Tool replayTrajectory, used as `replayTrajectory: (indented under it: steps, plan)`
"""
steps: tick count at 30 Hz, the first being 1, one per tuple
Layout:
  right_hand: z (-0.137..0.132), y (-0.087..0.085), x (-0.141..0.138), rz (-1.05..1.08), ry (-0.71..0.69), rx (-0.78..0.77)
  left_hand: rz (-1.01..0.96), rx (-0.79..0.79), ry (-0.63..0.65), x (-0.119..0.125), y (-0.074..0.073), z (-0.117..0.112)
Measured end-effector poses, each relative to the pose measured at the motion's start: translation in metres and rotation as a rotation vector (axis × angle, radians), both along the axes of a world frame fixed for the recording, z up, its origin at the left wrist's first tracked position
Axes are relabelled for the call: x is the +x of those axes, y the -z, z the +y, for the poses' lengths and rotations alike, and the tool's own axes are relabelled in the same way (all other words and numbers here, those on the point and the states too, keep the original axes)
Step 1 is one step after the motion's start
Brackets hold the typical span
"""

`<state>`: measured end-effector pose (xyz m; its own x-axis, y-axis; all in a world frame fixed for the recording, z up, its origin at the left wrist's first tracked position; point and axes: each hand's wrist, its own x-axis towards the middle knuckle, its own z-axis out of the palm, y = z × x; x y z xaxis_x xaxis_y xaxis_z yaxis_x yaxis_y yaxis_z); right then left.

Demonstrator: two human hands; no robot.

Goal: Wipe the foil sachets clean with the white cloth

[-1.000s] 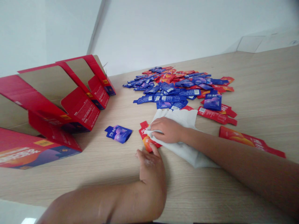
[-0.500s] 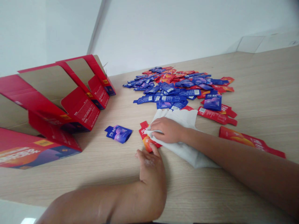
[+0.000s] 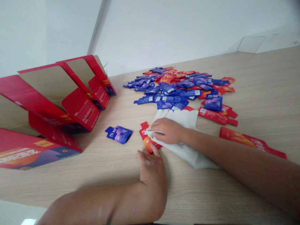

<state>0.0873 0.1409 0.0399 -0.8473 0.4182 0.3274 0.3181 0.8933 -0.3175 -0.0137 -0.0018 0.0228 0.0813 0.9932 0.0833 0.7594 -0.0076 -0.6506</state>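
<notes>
A red pouch (image 3: 145, 140) with an orange fruit print lies flat on the table, its right part covered by a white cloth (image 3: 187, 120). My right hand (image 3: 167, 129) is closed on a bunched edge of this cloth and presses it on the pouch. At the pouch's lower edge, my left hand (image 3: 151, 164) rests a finger on it, the fingers apart and the palm turned down. A blue pouch (image 3: 119, 134) lies to the left, touched by neither hand. The far side of the red pouch is hidden beneath cloth and hand.
Several open red cartons (image 3: 77, 106) stand in a row on the left. A heap of blue and red pouches (image 3: 173, 87) spreads at the back by the wall (image 3: 187, 31). Another red pouch (image 3: 250, 140) lies to the right, partly behind my right forearm.
</notes>
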Motion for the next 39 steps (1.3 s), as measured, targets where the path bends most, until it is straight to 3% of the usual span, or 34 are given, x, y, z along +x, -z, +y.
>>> replayTrajectory:
  steps: [19,39]
  plan:
    - [0.0002,0.0002,0.0004,0.004,-0.002,-0.006,-0.040,-0.041,0.008,0.0012,-0.0055,0.0005]
    - [0.0003,0.0012,-0.0002,0.009,0.003,0.003,0.067,-0.040,0.007,0.0001,-0.0019,0.0015]
